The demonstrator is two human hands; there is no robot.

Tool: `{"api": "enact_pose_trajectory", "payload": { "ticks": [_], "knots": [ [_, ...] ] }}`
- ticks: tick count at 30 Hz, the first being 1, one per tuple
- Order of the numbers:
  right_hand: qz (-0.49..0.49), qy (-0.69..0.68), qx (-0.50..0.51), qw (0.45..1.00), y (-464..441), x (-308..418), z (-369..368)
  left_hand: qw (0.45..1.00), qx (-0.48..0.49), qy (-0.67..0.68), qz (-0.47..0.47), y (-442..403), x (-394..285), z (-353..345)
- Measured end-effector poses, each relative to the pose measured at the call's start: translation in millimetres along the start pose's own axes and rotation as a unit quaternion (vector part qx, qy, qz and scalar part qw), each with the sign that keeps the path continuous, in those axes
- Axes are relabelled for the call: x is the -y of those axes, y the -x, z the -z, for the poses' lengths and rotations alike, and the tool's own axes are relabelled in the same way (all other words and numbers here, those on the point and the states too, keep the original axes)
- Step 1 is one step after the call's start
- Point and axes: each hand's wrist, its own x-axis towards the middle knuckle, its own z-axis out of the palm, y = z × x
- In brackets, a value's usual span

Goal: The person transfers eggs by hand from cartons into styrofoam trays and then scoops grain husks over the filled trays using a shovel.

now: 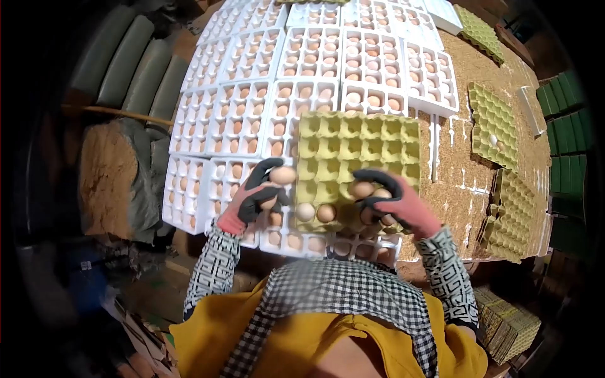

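Observation:
A yellow-green egg tray lies over the white foam trays in front of me. Its near left corner holds a pale egg and a brown egg. My left hand, in a pink and black glove, is closed around eggs beside the tray's left edge; one egg shows between thumb and fingers. Over the tray's near right part, my right hand, gloved the same way, is curled around several eggs. Whether some of these rest in the cups, I cannot tell.
White foam trays full of eggs cover the table's left and middle. On the right, egg trays lie on a tan, grainy surface, one with two eggs. Green crates stand at far right. Stacked trays sit below the table.

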Motion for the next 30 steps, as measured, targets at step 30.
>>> {"api": "enact_pose_trajectory", "payload": {
  "ticks": [30],
  "knots": [
    [0.205,0.359,-0.502,0.76,-269.2,131.9,437.7,0.741,-0.059,-0.608,-0.278,-587.3,-98.0,-249.3]
  ]
}}
